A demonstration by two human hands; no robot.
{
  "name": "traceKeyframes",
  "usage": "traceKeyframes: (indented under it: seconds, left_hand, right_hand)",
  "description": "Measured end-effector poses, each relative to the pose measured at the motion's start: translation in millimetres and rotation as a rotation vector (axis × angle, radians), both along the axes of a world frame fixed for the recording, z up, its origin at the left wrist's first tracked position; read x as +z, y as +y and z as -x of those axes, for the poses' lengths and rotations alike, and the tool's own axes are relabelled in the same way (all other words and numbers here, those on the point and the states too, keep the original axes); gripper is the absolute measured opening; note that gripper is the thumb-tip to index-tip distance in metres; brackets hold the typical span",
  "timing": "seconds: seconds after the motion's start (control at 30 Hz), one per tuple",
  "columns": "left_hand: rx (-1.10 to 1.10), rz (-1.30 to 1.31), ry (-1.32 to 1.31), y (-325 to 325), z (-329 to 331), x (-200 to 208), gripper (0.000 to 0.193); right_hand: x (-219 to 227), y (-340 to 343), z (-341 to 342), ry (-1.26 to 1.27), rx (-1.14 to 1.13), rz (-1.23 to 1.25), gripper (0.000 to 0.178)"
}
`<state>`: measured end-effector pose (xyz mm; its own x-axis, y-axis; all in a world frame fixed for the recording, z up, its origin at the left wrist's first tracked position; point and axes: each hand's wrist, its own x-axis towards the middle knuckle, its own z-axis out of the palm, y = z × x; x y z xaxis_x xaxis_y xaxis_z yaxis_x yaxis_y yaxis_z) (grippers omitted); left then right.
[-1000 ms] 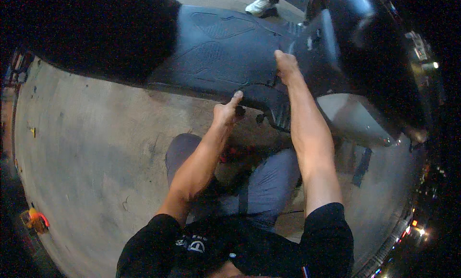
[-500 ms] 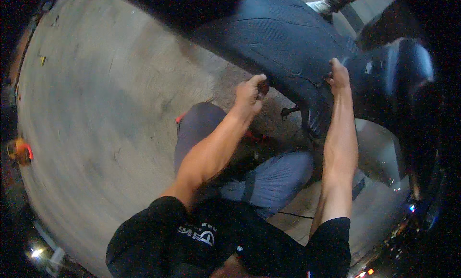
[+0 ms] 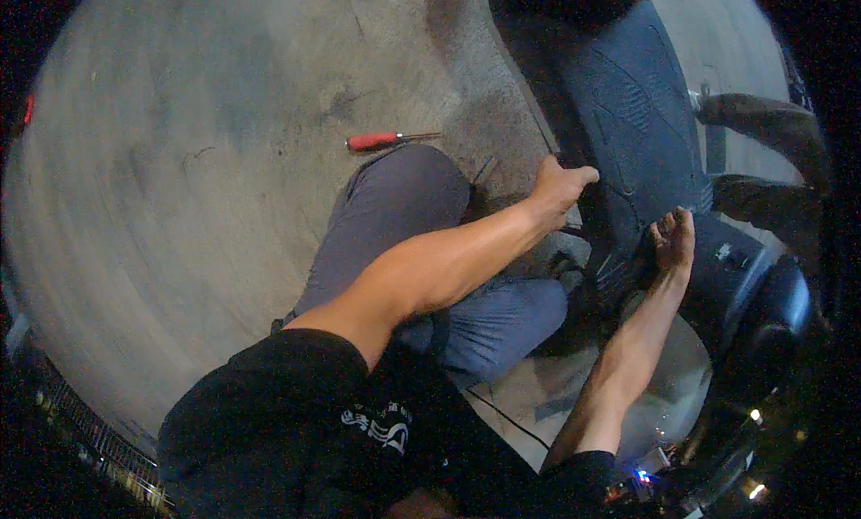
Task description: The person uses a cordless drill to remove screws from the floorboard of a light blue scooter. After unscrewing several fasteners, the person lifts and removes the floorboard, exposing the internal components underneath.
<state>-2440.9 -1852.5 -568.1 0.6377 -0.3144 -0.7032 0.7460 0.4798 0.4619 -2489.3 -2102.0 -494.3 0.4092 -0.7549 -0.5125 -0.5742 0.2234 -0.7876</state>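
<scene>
A dark textured plastic panel (image 3: 632, 106), resembling a scooter's footboard, runs down the right side of the view. My left hand (image 3: 560, 189) is at its near left edge, with the thumb pointing toward the panel. The fingers of that hand curl underneath, and what they hold is hidden. Farther right, my right hand (image 3: 674, 236) lies against the panel's lower end beside a dark glossy body part (image 3: 735, 259). Its fingers are bent in closed, and I cannot make out anything within them. A screwdriver (image 3: 372, 142) with a red handle rests on the floor beyond my left knee.
Grey concrete floor (image 3: 206, 160) spreads across the left. Another person's legs (image 3: 762, 115) are beyond the panel at the right. A thin black cable (image 3: 507, 418) runs along the floor by my right forearm. My bent knees are below the panel's near edge.
The view has turned, so the panel appears more upright and farther right. Both hands show lower and farther right in the picture. The screwdriver by my knee now shows whole.
</scene>
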Motion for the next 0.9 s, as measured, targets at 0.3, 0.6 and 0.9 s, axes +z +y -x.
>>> traceKeyframes:
  seconds: [0.3,0.6,0.9]
  left_hand:
    - [0.096,0.011,0.087,-12.4,-20.7,-39.8,0.034]
    - [-0.003,0.001,0.070,-2.7,-23.6,-33.1,0.047]
    - [-0.152,-0.099,0.007,-6.0,-33.6,-22.6,0.030]
  right_hand:
    - [-10.3,8.6,-30.3,0.116,0.019,0.017,0.050]
    - [-26.3,7.5,-19.1,0.085,0.041,0.150,0.037]
    - [-1.0,30.9,-21.8,0.106,0.258,0.100,0.093]
